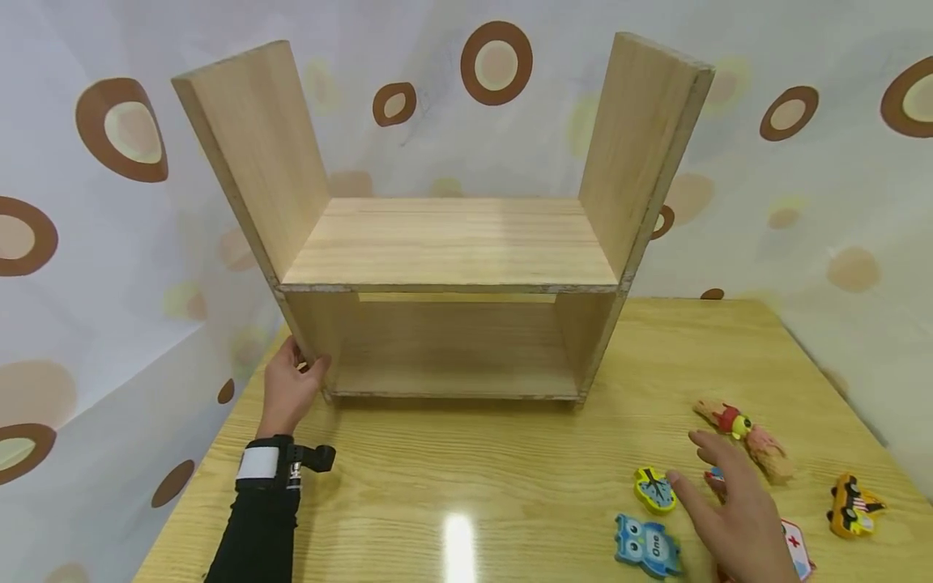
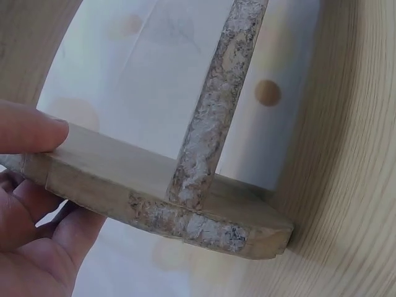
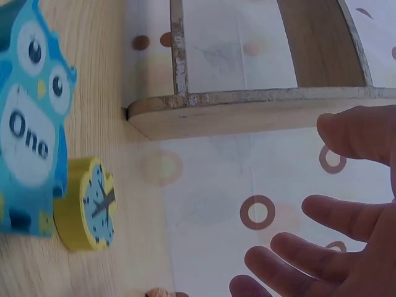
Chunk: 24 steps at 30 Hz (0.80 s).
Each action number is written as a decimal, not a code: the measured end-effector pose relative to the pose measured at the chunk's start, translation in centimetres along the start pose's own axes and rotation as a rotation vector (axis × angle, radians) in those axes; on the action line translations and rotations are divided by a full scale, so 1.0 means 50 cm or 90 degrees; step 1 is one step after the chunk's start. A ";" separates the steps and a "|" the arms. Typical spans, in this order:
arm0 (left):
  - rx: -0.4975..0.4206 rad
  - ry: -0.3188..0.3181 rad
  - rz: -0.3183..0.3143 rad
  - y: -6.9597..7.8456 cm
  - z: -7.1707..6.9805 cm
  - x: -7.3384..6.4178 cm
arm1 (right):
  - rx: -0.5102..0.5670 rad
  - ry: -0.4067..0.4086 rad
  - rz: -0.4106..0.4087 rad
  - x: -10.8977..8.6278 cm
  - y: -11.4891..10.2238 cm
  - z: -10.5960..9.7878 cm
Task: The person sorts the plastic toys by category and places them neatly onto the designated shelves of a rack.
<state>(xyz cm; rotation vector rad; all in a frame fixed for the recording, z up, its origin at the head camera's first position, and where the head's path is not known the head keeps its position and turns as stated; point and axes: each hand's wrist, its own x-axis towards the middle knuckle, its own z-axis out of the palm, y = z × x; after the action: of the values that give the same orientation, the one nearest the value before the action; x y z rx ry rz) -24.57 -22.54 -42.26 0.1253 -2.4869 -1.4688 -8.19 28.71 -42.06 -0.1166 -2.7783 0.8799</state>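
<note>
A pale wooden shelf (image 1: 448,243) with two tall side panels stands on the table against the wall. My left hand (image 1: 291,389) grips the front edge of its left side panel low down, thumb on the inner face. In the left wrist view that thumb (image 2: 37,129) lies on the panel (image 2: 111,161), fingers on the other side. Fingers spread, my right hand (image 1: 736,510) hovers over the table's right side and holds nothing. Closest to it are a yellow clock toy (image 1: 655,491), a blue owl toy (image 1: 647,546) marked "One" and a partly covered white toy with a red cross (image 1: 797,549).
A yellow toy truck (image 1: 853,506) lies at the far right of the table (image 1: 408,486). Behind the right hand is a brownish toy piece with a red and yellow figure (image 1: 732,421). Walls with circle-patterned paper (image 1: 496,146) enclose the table's back and sides.
</note>
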 end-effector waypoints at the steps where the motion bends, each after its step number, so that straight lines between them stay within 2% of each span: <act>1: -0.002 -0.001 0.001 0.002 0.003 -0.002 | 0.001 0.001 0.005 -0.001 0.004 -0.003; 11: -0.044 -0.038 0.015 0.026 0.041 -0.023 | 0.022 -0.012 0.032 -0.015 0.032 -0.015; 16: -0.051 -0.039 0.034 0.036 0.064 -0.035 | 0.021 0.005 0.053 -0.028 0.031 -0.014; 24: -0.076 -0.061 0.033 0.054 0.101 -0.052 | 0.016 0.033 0.059 -0.043 0.039 -0.019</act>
<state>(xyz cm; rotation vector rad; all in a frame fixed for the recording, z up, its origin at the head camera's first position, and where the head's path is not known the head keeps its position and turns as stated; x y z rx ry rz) -23.23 -16.40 -42.66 -0.0317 -2.4475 -1.6318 -5.87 30.54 -42.82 -0.2626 -2.7323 0.9213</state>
